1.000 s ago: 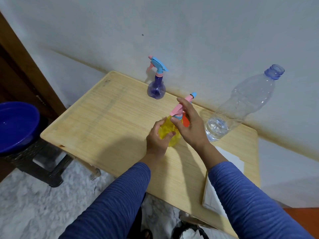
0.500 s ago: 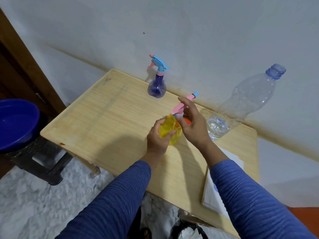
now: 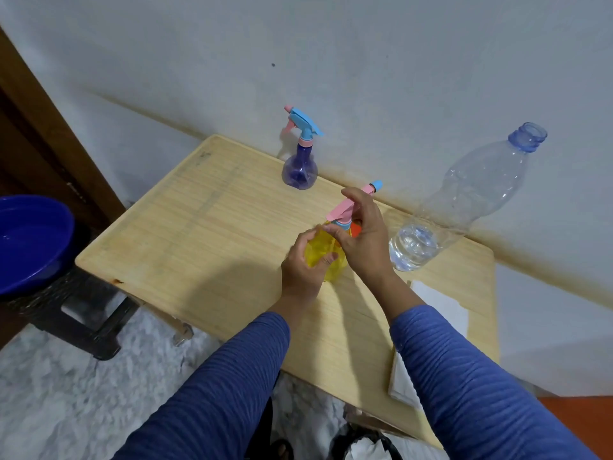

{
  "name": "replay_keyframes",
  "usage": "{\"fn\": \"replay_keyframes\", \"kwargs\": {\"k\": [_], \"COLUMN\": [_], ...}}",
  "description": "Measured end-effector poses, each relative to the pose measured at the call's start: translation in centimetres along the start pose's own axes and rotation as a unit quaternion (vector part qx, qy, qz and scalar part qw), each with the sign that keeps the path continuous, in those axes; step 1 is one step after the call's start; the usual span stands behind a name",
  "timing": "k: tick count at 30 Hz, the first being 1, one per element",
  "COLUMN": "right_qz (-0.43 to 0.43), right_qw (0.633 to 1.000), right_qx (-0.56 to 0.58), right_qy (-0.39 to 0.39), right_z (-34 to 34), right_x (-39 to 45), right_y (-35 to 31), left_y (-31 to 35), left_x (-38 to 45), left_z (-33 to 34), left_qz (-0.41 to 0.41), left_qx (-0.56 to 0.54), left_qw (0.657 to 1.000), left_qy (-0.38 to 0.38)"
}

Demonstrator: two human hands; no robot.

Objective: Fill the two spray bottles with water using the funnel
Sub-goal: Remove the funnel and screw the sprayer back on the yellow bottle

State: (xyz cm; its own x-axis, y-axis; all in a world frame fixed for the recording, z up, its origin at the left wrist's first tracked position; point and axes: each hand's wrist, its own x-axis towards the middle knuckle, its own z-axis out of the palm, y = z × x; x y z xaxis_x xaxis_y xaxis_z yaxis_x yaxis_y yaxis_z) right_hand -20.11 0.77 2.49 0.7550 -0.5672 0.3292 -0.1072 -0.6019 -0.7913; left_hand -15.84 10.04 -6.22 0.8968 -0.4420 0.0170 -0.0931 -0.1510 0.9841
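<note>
yellow spray bottle standing near the middle of the wooden table, its pink-and-blue trigger head on the neck. left hand wraps the yellow body, fingers curled round it; right hand has thumb and fingertips closed on the collar below the trigger head, a grip that suggests unscrewing or tightening; which of the two cannot be told. no water level is discernible through the yellow plastic. purple spray bottle stands well apart at the table's far edge by the wall, head fitted, untouched, apparently empty. a small orange object, possibly the funnel, shows just behind the right hand, mostly hidden. clear plastic water bottle, uncapped, stands to the right holding only a shallow layer of water. white paper lies at the near right edge; a blue basin sits on a dark stool to the left. judged progress: neither fill is confirmed complete.
</note>
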Motion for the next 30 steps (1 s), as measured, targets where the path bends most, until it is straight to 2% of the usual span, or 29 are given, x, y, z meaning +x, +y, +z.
{"fn": "replay_keyframes", "kwargs": {"k": [5,11,17,30], "right_qz": [-0.004,0.007,0.036,0.04], "right_qw": [0.999,1.0,0.999,0.998], "right_qx": [0.017,0.006,0.024,0.023], "right_qy": [-0.042,0.018,-0.007,0.043], "right_z": [-0.8,0.2,-0.5,0.7], "right_x": [-0.6,-0.4,-0.6,-1.6], "right_y": [0.1,-0.3,-0.4,0.4], "left_y": [0.3,0.1,0.5,0.2], "left_x": [0.0,0.1,0.0,0.0], "left_z": [0.1,0.0,0.0,0.2], "left_qz": [-0.001,-0.002,0.002,0.0], "left_qx": [-0.003,0.0,0.001,-0.006], "left_qw": [1.0,1.0,1.0,1.0], "left_qy": [0.004,0.0,-0.003,-0.005]}}
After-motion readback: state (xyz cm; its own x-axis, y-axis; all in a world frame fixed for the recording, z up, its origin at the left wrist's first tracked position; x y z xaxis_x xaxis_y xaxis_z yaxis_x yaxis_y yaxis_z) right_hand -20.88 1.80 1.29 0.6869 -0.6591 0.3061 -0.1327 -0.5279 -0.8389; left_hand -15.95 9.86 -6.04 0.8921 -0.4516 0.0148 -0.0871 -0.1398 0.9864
